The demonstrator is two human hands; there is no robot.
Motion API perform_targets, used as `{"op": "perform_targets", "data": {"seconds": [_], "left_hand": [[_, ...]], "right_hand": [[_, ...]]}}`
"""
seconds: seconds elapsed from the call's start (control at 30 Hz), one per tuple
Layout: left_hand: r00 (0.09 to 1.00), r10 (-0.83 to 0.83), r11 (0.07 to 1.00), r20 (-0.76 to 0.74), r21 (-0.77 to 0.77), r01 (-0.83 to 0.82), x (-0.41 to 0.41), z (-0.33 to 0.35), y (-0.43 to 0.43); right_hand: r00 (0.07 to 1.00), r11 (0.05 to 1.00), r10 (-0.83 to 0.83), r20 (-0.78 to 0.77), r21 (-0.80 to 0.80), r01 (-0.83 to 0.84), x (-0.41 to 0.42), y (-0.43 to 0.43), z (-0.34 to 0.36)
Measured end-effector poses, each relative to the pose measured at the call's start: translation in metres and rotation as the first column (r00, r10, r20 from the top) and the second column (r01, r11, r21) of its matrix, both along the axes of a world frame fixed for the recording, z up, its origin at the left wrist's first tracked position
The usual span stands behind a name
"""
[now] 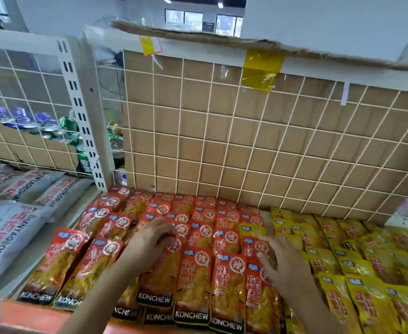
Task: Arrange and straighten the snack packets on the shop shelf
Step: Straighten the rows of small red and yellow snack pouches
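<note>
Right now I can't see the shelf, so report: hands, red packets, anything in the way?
Left hand pinching a red packet. Right hand flat on red packets. Stray yellow packet among reds.

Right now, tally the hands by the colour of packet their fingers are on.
red packets: 2 (left hand, right hand)
yellow packets: 0
grey packets: 0
Total: 2 hands
</note>
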State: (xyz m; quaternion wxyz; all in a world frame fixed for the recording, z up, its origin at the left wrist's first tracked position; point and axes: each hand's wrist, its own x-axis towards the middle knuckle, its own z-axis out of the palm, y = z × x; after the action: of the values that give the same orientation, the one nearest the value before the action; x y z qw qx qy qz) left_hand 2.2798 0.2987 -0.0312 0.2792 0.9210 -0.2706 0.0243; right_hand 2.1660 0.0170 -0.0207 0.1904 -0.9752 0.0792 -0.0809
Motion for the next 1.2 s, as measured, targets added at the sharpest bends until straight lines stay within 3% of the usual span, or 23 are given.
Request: {"op": "perform_targets", "data": {"seconds": [0.27,0.43,0.67,0.77,1.2], "left_hand": [[0.999,0.038,0.999,0.033,0.027,-0.039,-0.004,0.003,-0.007],[0.992,-0.117,0.992,0.037,0.049,0.115,-0.031,0.012,-0.055],[0.971,-0.223,0.937,-0.087,0.254,0.239,-0.058,-0.006,-0.114],[0.964,-0.26,0.91,-0.063,0.317,0.266,-0.059,-0.016,-0.121],[0.948,-0.305,0.884,-0.095,0.342,0.319,-0.059,-0.012,-0.124]], "right_hand": [[0.996,0.994,-0.078,-0.051,-0.081,0.074,0.016,0.003,0.0],[0.99,0.989,-0.108,-0.094,-0.108,0.098,0.033,-0.002,0.0],[0.992,0.982,-0.079,-0.102,-0.176,0.06,0.05,-0.01,-0.004],[0.992,0.979,-0.064,-0.108,-0.2,0.041,0.055,-0.014,-0.004],[0.99,0.99,-0.097,-0.1,-0.11,0.086,0.08,-0.021,0.004]]}}
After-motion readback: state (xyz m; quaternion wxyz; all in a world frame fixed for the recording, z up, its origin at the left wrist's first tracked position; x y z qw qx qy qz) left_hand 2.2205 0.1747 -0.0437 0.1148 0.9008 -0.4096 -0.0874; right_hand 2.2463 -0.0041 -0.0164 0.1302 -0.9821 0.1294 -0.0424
